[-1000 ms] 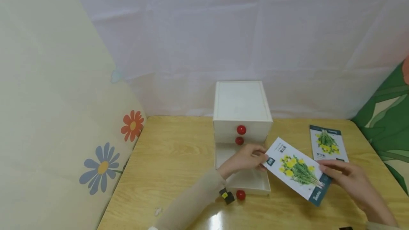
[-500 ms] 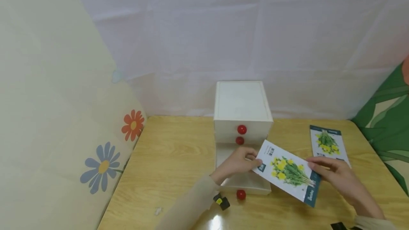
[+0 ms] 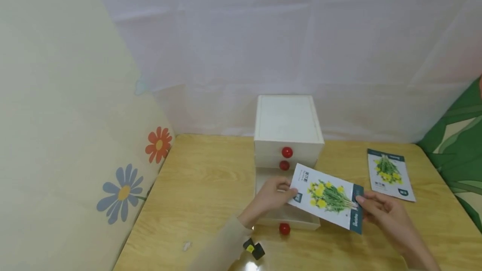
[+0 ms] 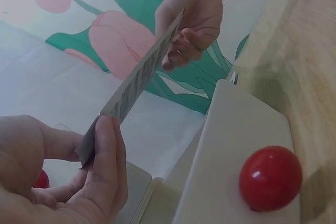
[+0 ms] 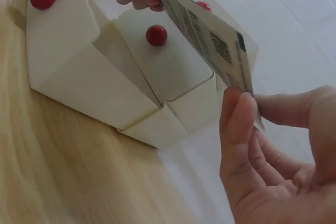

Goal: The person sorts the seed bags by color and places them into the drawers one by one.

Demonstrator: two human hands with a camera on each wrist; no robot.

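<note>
A white seed packet (image 3: 327,198), printed with yellow flowers and green stems, is held up between both hands over the open bottom drawer (image 3: 306,220) of a small white cabinet (image 3: 288,118). My left hand (image 3: 272,198) pinches its left end between thumb and fingers. At the dark blue end, my right hand (image 3: 388,212) pinches it the same way. In the right wrist view the printed back of the packet (image 5: 202,30) shows, with a barcode and a square code. Much of the drawer's inside is hidden beneath the packet.
A second seed packet (image 3: 390,175) of the same kind lies on the wooden table (image 3: 211,170), right of the cabinet. Red ball knobs (image 3: 287,152) mark the drawers. A white cloth (image 3: 241,45) hangs behind, and a flower-printed panel (image 3: 124,191) stands at left.
Both hands have moved left with the packet, bringing it from the cabinet's right side to over the open drawer. The packet is turned closer to level, and the second packet is now fully uncovered.
</note>
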